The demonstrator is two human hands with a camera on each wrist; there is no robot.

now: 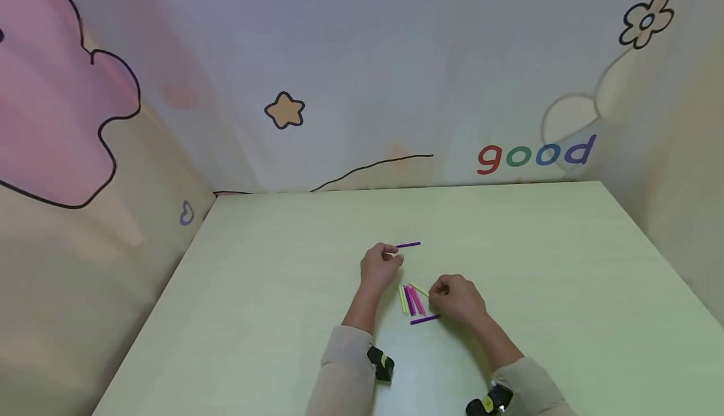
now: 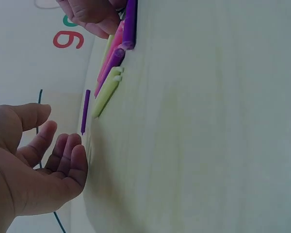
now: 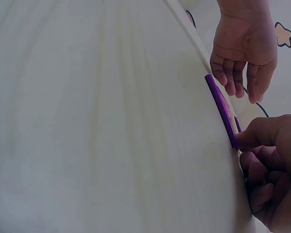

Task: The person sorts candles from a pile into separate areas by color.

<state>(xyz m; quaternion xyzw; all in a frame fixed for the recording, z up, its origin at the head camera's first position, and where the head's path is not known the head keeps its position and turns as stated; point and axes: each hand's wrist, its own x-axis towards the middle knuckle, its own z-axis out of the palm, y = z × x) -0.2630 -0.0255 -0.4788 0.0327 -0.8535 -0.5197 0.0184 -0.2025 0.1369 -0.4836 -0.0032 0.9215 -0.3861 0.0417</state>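
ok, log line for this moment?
left hand: empty, beside farthest thin purple stick | right hand: at nearest thin purple stick, grip unclear

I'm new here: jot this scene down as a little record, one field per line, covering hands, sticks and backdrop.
Left hand: left hand loosely curled, holding nothing visible, nearest the far purple stick
Right hand: right hand curled beside the near purple stick and slanted yellow-green stick; whether it grips either is unclear
Middle sticks: yellow-green sticks, a middle purple stick, then pink, left to right
Surface: pale table
Backdrop: star, flower, colored word "good"
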